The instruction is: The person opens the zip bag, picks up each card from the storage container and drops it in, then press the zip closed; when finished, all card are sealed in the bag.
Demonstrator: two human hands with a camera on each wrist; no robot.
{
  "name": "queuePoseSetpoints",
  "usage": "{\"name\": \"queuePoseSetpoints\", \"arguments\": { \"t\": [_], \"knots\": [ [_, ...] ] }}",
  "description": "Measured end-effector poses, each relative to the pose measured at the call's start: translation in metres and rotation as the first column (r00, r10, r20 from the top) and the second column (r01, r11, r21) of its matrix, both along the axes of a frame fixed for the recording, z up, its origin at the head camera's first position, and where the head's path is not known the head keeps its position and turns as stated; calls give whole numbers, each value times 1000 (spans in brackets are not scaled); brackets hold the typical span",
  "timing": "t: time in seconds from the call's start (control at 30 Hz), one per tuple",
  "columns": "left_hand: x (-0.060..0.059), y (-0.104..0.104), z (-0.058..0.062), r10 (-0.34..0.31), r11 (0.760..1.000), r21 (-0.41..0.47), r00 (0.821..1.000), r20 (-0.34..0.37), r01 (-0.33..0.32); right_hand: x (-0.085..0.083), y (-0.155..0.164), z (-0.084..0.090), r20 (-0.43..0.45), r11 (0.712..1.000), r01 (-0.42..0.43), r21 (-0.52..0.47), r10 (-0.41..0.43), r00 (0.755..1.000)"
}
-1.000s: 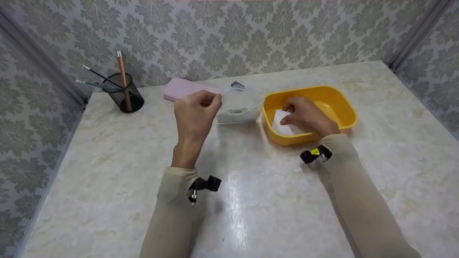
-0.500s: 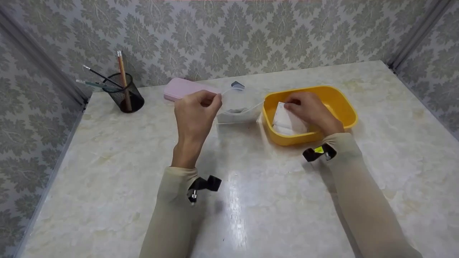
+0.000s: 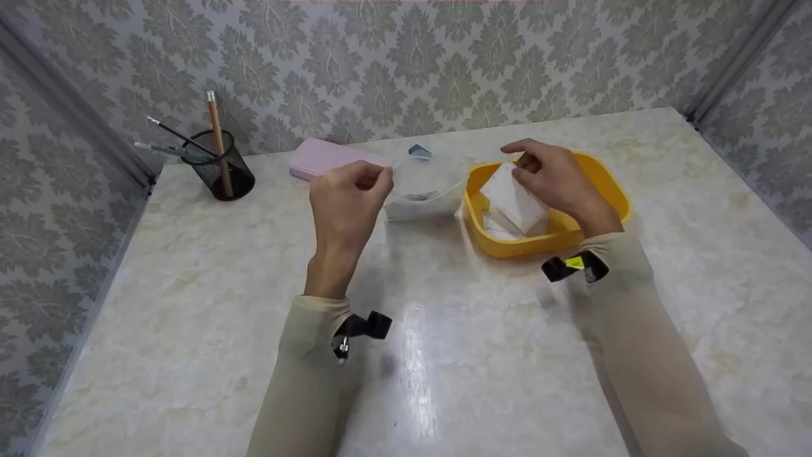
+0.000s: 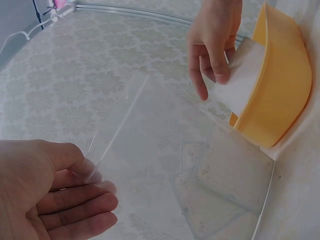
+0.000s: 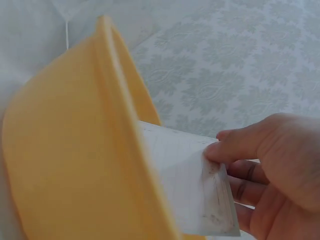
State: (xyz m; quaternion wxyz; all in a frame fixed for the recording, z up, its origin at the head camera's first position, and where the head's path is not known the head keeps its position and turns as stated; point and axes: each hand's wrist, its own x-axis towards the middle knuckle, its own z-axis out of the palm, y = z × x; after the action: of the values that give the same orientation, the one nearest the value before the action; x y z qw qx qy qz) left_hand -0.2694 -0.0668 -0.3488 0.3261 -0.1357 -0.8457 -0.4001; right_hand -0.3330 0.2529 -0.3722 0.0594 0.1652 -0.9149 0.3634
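My left hand point(image 3: 347, 206) pinches the top edge of a clear plastic zip bag point(image 4: 140, 130), whose mouth gapes toward the yellow tub. Inside the bag lie several flat, pale square pieces point(image 4: 232, 170). Over the yellow tub point(image 3: 507, 249), my right hand point(image 3: 558, 178) holds a flat white square piece point(image 3: 515, 198) by its upper corner, between thumb and fingers. That piece stands tilted, partly above the rim, with smudged edges in the right wrist view point(image 5: 187, 175). Another white piece point(image 3: 499, 227) lies beneath it in the tub.
Behind the bag lies a pink case point(image 3: 333, 157), with a small dark blue object point(image 3: 419, 151) to its right. A black mesh cup point(image 3: 222, 171) with several pencils stands at the back left. Patterned walls border the table point(image 3: 190, 330) at the back and sides.
My right hand has risen from inside the tub, lifting the white piece up to the rim and tilting it. The left hand and the bag have stayed put.
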Motion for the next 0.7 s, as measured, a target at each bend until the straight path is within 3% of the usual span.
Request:
{"name": "queuePoseSetpoints", "arguments": {
  "t": [0.2,0.4,0.57,0.7],
  "knots": [
    [0,0,1,-1,1000,-1,1000,5,1,10,-6,13,-132,998,3,-55,-10,991],
    [1,2,2,-5,1000,-3,1000,15,5,20,-11,28,-255,997,3,-75,-22,967],
    [1,2,2,-2,1000,-7,1000,20,2,30,-15,39,-365,996,27,-89,-58,929],
    [2,1,2,0,1000,-7,1000,20,1,37,-17,45,-475,991,-3,-135,-62,878]
  ]
}}
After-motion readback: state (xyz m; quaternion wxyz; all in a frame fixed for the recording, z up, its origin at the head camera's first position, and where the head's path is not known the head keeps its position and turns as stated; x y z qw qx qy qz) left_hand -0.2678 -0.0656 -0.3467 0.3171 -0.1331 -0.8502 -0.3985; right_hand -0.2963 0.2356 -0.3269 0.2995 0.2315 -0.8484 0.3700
